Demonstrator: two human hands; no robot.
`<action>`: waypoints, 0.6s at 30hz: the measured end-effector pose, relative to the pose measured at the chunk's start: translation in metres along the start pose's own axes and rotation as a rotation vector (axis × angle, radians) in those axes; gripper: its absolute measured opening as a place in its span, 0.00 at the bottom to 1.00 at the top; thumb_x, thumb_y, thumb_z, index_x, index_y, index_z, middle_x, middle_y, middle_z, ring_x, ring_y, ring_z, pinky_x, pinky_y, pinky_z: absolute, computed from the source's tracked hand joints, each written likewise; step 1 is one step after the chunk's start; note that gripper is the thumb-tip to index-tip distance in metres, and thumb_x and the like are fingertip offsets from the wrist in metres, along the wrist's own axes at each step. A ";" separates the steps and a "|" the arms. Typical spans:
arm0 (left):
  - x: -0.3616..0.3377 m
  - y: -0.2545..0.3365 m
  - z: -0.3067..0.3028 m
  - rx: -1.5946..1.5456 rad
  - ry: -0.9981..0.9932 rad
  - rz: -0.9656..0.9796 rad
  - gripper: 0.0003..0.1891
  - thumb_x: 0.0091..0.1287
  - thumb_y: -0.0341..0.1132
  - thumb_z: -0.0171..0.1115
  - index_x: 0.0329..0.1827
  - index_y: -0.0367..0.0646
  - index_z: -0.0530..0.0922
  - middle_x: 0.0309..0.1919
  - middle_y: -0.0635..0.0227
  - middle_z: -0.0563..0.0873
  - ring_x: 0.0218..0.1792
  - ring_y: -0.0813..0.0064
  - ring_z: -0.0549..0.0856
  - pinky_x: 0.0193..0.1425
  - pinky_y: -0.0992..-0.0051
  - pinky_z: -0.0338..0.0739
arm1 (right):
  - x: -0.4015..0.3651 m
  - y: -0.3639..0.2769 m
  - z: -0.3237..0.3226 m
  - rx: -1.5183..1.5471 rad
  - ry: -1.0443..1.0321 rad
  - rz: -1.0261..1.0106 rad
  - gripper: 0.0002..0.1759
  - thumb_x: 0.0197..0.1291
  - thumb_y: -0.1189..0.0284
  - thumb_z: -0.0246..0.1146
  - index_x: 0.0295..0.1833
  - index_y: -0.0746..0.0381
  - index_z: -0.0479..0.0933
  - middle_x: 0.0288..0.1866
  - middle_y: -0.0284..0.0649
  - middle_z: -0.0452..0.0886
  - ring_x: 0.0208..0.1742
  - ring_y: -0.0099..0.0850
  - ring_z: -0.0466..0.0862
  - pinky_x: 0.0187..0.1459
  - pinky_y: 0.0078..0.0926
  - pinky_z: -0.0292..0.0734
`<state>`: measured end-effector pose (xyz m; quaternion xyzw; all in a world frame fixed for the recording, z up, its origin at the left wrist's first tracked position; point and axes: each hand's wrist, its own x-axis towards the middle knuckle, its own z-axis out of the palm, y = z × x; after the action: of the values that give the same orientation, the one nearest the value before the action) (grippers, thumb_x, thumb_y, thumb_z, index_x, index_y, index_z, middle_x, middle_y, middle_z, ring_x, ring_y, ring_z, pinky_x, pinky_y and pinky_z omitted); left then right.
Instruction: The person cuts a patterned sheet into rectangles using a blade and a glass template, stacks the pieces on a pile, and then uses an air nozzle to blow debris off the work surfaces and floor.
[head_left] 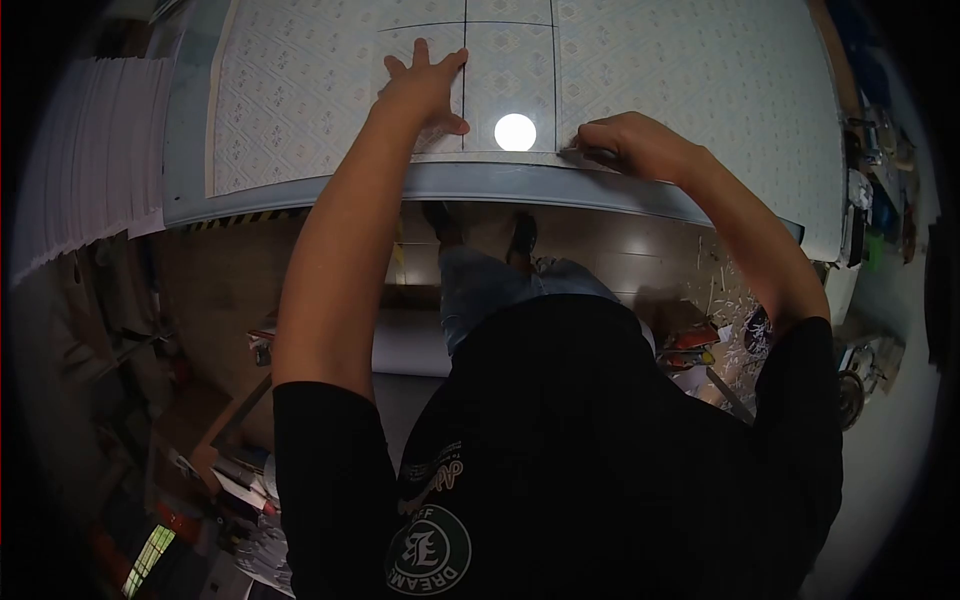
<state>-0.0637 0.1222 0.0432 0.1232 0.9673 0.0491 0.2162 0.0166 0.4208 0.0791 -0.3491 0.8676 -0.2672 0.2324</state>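
One patterned sheet [290,110] lies on the table [480,180], its near edge beside the rim, within our reach. Our left hand [425,88] rests released upon it, fingers splayed by a dark line [464,92], likely holding it flat. Our right hand [640,143] curls closed near that edge, perhaps for control; we cannot tell what it grasps.

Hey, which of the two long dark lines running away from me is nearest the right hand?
The right line, which ends just beside the right hand. The left line runs by the left hand instead.
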 end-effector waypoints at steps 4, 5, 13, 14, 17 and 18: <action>-0.001 0.001 -0.002 0.007 -0.003 0.005 0.61 0.41 0.45 0.88 0.81 0.73 0.58 0.84 0.52 0.47 0.78 0.22 0.48 0.68 0.31 0.71 | 0.001 0.001 0.002 -0.049 -0.004 -0.063 0.05 0.61 0.76 0.63 0.41 0.61 0.74 0.33 0.43 0.81 0.35 0.42 0.83 0.38 0.40 0.74; -0.002 0.002 -0.003 0.016 -0.010 0.005 0.61 0.41 0.45 0.88 0.81 0.73 0.58 0.84 0.51 0.47 0.77 0.21 0.48 0.69 0.32 0.71 | 0.001 0.003 0.003 -0.068 0.030 -0.104 0.05 0.62 0.76 0.63 0.41 0.60 0.74 0.32 0.42 0.81 0.34 0.42 0.83 0.38 0.39 0.74; 0.000 -0.001 -0.001 0.025 -0.005 0.020 0.62 0.41 0.46 0.88 0.81 0.71 0.58 0.84 0.49 0.47 0.76 0.18 0.49 0.70 0.34 0.70 | 0.004 0.004 0.007 -0.108 0.020 -0.055 0.07 0.60 0.79 0.64 0.41 0.60 0.74 0.32 0.42 0.81 0.34 0.43 0.82 0.39 0.41 0.75; -0.001 -0.001 -0.001 0.022 0.000 0.025 0.61 0.41 0.46 0.88 0.81 0.71 0.58 0.83 0.49 0.47 0.76 0.18 0.49 0.70 0.33 0.70 | 0.004 0.003 0.007 -0.118 0.019 -0.049 0.07 0.59 0.79 0.64 0.41 0.60 0.74 0.32 0.43 0.81 0.35 0.43 0.82 0.39 0.41 0.75; -0.001 -0.001 -0.001 0.022 0.007 0.030 0.61 0.41 0.46 0.88 0.81 0.71 0.58 0.83 0.49 0.48 0.76 0.18 0.49 0.70 0.33 0.70 | 0.005 0.004 0.009 -0.128 0.020 -0.046 0.08 0.58 0.80 0.64 0.41 0.60 0.74 0.32 0.43 0.81 0.35 0.44 0.83 0.39 0.42 0.75; -0.001 -0.001 -0.001 0.025 0.008 0.030 0.61 0.41 0.46 0.88 0.81 0.71 0.58 0.83 0.49 0.48 0.76 0.18 0.49 0.70 0.33 0.69 | 0.006 0.004 0.009 -0.127 0.021 -0.045 0.08 0.58 0.80 0.64 0.41 0.60 0.74 0.32 0.43 0.81 0.35 0.44 0.83 0.39 0.42 0.75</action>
<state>-0.0636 0.1213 0.0449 0.1402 0.9668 0.0406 0.2099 0.0160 0.4167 0.0685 -0.3797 0.8772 -0.2203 0.1946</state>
